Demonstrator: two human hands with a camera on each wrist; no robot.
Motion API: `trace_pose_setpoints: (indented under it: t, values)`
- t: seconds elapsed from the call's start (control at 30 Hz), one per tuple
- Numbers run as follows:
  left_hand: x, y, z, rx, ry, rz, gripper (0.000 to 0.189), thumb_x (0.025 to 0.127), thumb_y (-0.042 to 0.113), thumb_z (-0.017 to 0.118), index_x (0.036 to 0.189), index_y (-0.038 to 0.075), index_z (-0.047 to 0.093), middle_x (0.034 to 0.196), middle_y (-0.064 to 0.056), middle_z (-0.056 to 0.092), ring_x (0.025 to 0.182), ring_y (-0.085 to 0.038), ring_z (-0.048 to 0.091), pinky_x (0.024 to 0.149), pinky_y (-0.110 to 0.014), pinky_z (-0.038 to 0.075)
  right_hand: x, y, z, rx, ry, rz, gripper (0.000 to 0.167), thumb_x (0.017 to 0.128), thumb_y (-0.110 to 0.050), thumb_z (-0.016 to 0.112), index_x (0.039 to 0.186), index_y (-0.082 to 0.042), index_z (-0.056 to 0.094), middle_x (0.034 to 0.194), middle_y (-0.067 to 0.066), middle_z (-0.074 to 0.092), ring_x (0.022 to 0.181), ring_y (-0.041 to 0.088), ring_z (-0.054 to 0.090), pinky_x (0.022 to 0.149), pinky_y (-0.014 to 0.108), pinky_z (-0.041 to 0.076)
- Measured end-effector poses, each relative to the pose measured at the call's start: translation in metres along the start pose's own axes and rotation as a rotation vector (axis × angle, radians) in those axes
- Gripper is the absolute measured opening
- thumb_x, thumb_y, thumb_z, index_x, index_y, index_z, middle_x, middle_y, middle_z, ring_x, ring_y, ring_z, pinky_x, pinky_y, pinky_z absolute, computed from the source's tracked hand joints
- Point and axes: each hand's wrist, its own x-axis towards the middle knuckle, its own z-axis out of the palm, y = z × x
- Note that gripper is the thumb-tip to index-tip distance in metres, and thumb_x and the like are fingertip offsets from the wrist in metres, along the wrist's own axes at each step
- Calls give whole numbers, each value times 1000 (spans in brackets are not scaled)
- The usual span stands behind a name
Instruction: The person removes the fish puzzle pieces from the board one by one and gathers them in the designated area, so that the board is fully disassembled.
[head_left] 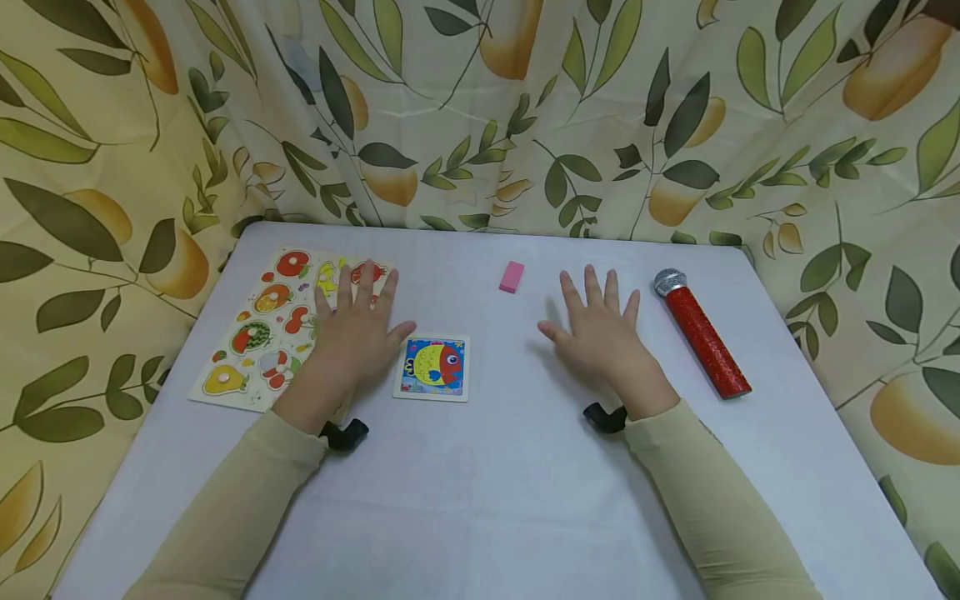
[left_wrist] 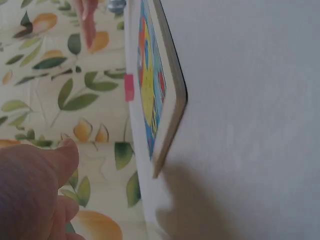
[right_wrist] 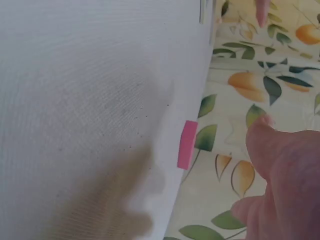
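My left hand (head_left: 356, 337), fingers spread straight, is over the right part of a fruit picture board (head_left: 232, 375) and covers some of its pictures. Just right of that thumb lies a small square fish picture puzzle (head_left: 432, 368); the left wrist view shows its thick pale edge (left_wrist: 172, 120). My right hand (head_left: 600, 337), also spread and holding nothing, hovers above the white table with its shadow below. Between the hands, farther back, is a pink eraser-like block (head_left: 512, 277). To the right of my right hand lies a red glittery microphone (head_left: 705, 337) with a silver head.
A white cloth covers the table (head_left: 480, 500). Behind it and along both sides hangs a curtain (head_left: 465, 108) printed with leaves and orange fruit. Black wrist straps (head_left: 345, 435) sit at both sleeve cuffs.
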Motion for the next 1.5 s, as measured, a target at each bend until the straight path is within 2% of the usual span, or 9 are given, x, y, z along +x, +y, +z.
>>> trace_pose_setpoints:
  t: [0.3, 0.5, 0.67, 0.9, 1.0, 1.13, 1.27, 1.37, 1.5]
  values:
    - [-24, 24, 3, 24, -97, 183, 86, 108, 59, 53, 175, 26, 11, 184, -13, -3, 168, -49, -5, 126, -83, 6, 1, -15, -1, 33, 34, -123, 93, 103, -58, 62, 175, -21, 15, 183, 18, 0, 166, 51, -13, 125, 83, -8]
    - [-41, 39, 9, 22, -175, 266, 80, 109, 57, 52, 174, 28, 18, 184, -10, 1, 170, -45, -3, 130, -77, 7, 3, -29, 4, 4, 59, -232, 88, 104, -55, 64, 173, -19, 24, 183, 13, 9, 168, 49, -6, 127, 81, 2]
    - [-54, 48, 14, -3, -254, 318, 77, 109, 56, 52, 174, 26, 22, 185, -7, 4, 170, -44, -1, 132, -74, 8, 5, -44, 9, 1, 109, -342, 80, 105, -50, 66, 171, -20, 33, 181, 11, 23, 169, 47, 5, 129, 79, 12]
    - [-67, 52, 19, -17, -334, 337, 75, 109, 59, 51, 173, 29, 25, 184, -5, 11, 169, -45, 4, 132, -72, 13, 10, -71, 19, 19, 147, -526, 74, 103, -41, 73, 168, -24, 41, 177, 5, 35, 167, 44, 22, 128, 73, 27]
    - [-70, 53, 19, -12, -353, 350, 73, 110, 58, 50, 172, 27, 29, 183, -5, 16, 169, -44, 7, 132, -71, 16, 14, -86, 20, 96, 116, -576, 72, 101, -33, 77, 165, -22, 46, 174, 3, 42, 164, 40, 31, 128, 66, 34]
    - [-74, 54, 18, 6, -368, 372, 70, 111, 55, 50, 171, 23, 33, 182, -6, 18, 170, -41, 9, 132, -70, 18, 21, -108, 23, 271, 42, -620, 66, 100, -20, 79, 160, -17, 54, 163, 4, 57, 152, 31, 51, 126, 51, 43]
    - [-75, 55, 15, 16, -373, 387, 69, 112, 52, 50, 171, 19, 33, 182, -6, 16, 170, -37, 9, 133, -68, 20, 28, -126, 28, 453, -55, -642, 58, 100, -8, 75, 156, -14, 59, 150, 6, 69, 126, 25, 70, 108, 38, 59]
    - [-76, 55, 13, 11, -377, 393, 68, 112, 49, 51, 170, 17, 34, 182, -7, 17, 170, -35, 9, 133, -68, 21, 32, -135, 34, 549, -128, -611, 54, 102, -3, 69, 154, -15, 61, 141, 6, 74, 110, 21, 73, 92, 29, 64]
    - [-76, 55, 13, 7, -385, 396, 67, 113, 46, 52, 170, 16, 35, 181, -8, 20, 170, -35, 11, 133, -67, 21, 39, -143, 40, 614, -172, -535, 50, 104, -3, 67, 152, -17, 64, 128, 3, 76, 104, 18, 69, 84, 23, 63]
